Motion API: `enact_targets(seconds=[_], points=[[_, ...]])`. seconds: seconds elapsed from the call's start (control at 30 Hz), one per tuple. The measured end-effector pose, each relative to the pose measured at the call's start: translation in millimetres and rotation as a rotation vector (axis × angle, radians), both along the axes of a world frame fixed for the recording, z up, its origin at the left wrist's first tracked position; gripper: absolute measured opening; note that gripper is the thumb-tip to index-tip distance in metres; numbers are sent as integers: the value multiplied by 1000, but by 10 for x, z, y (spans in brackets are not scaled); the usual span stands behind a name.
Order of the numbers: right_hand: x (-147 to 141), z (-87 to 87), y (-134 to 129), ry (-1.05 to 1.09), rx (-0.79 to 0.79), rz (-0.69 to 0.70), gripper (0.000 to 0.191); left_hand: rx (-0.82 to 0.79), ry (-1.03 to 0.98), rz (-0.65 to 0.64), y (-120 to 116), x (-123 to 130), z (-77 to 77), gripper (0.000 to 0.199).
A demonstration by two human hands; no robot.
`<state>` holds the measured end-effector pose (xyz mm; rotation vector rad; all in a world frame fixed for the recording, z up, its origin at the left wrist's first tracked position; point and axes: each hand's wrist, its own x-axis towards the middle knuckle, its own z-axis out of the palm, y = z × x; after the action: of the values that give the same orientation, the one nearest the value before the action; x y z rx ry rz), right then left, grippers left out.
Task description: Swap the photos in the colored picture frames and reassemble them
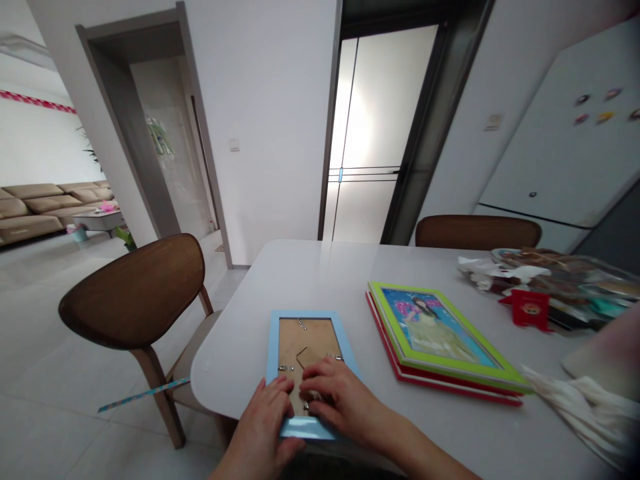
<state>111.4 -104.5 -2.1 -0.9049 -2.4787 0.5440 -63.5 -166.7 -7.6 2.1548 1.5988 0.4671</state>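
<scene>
A light blue picture frame (276, 340) lies face down on the table, its brown backing board (295, 340) showing. Small metal clips sit along the edges of the board, and a flap is cut near its middle. My left hand (267, 423) grips the frame's lower left corner, fingers over the board and thumb at the near edge. Curled over the lower right of the board is my right hand (343, 397). Its thumb tip is at the bottom metal clip (306, 405); the fingers partly cover the flap.
Right of the frame, a green picture frame (400, 353) with a picture of a figure in a dress lies on a red one (400, 373). Beyond are a red item (530, 310), plastic bags (580, 280) and white cloth (585, 407). Wooden chairs (145, 293) stand at the table (310, 273).
</scene>
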Motion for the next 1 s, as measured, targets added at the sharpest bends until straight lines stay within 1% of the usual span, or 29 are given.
enact_targets(seconds=[0.03, 0.1, 0.17, 0.27, 0.37, 0.53, 0.6, 0.67, 0.73, 0.77, 0.87, 1.0], points=[[33, -7, 36, 22, 1, -58, 22, -14, 8, -2, -1, 4, 18, 21], [117, -23, 133, 23, 24, -224, 24, -28, 19, -9, -2, 11, 47, 21], [189, -42, 235, -52, 58, -351, 22, -25, 24, -13, -1, 14, 59, 20], [221, -72, 345, -153, 88, -403, 21, -18, 29, -18, 2, 9, 49, 19], [189, -94, 393, -161, 105, -430, 23, -10, 29, -21, 2, -1, 33, 20], [106, -70, 344, -141, 129, -421, 21, -18, 17, -13, -6, -4, 41, 20], [20, -45, 284, -92, 134, -356, 21, -9, 2, -10, -9, 0, 46, 19], [-112, -26, 231, -48, 115, -252, 19, 3, -19, -5, -9, 5, 46, 20], [-266, -16, 210, -50, 93, -175, 17, 17, -40, 1, -6, 8, 44, 20], [-340, -16, 215, -62, 88, -160, 16, 24, -47, 5, -4, 9, 42, 20], [-499, -25, 263, -87, 87, -171, 15, 40, -56, 9, 0, 12, 32, 22], [-575, -59, 308, -93, 79, -200, 15, 36, -57, 5, -4, 19, 15, 23]])
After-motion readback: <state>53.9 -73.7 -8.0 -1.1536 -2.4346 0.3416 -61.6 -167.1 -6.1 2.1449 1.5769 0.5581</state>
